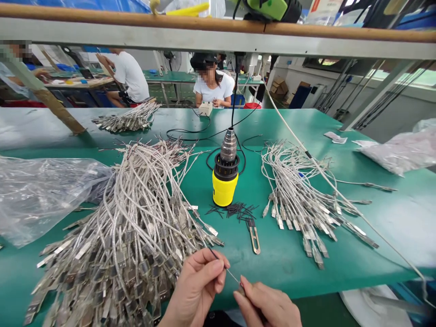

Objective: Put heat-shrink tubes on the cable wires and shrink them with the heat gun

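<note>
My left hand (200,284) is at the table's front edge, fingers pinched on a thin wire (232,275) and a short black tube piece. My right hand (267,304) sits just right of it, pinching the same thin cable end. A big heap of silvery USB cables (136,227) lies directly left of my hands. A smaller bundle of cables (299,200) lies to the right. A yellow and black heat gun (225,175) stands upright in the middle, nozzle up. Short black tube pieces (235,211) are scattered at its base, with small snips (254,236) beside them.
A clear plastic bag (41,190) lies far left, another bag (402,150) far right. A third cable bundle (127,119) lies at the back. A white cord (299,145) crosses the green table (282,259). Two people sit at benches behind.
</note>
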Available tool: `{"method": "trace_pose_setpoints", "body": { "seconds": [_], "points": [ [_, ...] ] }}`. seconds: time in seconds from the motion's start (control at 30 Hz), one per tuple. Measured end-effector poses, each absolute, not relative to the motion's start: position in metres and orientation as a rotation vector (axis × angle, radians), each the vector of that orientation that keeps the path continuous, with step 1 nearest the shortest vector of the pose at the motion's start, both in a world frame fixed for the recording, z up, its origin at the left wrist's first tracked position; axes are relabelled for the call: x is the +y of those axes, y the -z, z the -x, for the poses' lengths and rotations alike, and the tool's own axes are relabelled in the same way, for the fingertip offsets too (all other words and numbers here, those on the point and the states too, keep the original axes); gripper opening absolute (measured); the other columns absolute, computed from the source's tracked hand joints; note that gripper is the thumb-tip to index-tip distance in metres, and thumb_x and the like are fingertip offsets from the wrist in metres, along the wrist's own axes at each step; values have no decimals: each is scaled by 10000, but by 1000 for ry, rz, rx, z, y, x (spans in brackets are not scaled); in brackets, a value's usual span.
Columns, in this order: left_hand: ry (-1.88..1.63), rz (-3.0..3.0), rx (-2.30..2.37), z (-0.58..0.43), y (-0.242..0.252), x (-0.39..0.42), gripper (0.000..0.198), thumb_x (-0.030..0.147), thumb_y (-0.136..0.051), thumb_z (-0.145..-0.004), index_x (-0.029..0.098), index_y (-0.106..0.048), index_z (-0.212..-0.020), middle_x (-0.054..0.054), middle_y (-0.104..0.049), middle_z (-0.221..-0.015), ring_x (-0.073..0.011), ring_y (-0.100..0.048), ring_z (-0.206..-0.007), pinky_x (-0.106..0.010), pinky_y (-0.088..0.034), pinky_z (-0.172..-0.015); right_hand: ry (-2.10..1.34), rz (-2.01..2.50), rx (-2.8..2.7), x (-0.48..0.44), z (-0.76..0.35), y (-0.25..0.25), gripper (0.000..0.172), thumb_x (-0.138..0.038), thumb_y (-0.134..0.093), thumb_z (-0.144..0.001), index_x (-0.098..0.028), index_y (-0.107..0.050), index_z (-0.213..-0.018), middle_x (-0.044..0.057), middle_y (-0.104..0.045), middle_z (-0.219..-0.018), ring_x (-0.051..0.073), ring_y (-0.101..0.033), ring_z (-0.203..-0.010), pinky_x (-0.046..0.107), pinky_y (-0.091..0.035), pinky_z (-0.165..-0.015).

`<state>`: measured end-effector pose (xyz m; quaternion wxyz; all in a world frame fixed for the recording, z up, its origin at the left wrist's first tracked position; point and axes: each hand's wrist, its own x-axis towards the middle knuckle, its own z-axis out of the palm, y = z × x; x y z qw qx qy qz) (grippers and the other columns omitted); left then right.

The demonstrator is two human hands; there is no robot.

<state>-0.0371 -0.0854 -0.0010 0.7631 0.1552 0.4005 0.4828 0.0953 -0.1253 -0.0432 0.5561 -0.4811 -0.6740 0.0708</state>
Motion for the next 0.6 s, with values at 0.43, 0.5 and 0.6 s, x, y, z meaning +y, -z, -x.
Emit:
{"method": "trace_pose_setpoints", "body": {
  "seconds": [0.43,0.5,0.6],
  "points": [
    [-1037,-406,900,32,7,-92,120,213,-812,-585,152,-712,-609,-7,-629,-718,-44,-469,-472,-174,-384,-498,-469,1060,-1648,-117,-104,22,79,-131,-591,-823,-163,-657,-851,-26,-568,-497,94,-498,-373,181,-374,-380],
    [-1032,-415,914,31,8,-93,124,215,-815,-578,151,-713,-605,-7,-626,-724,-43,-464,-471,-176,-381,-494,-498,1064,-1627,-116,-104,21,78,-150,-585,-835,-168,-660,-845,-25,-576,-501,95,-509,-381,176,-383,-389],
    [-1024,-423,925,31,9,-94,134,216,-822,-565,146,-712,-597,-8,-619,-724,-45,-462,-479,-174,-378,-489,-513,1054,-1626,-115,-103,21,86,-166,-579,-844,-170,-663,-861,-23,-580,-501,96,-507,-378,178,-382,-388]
  ]
}}
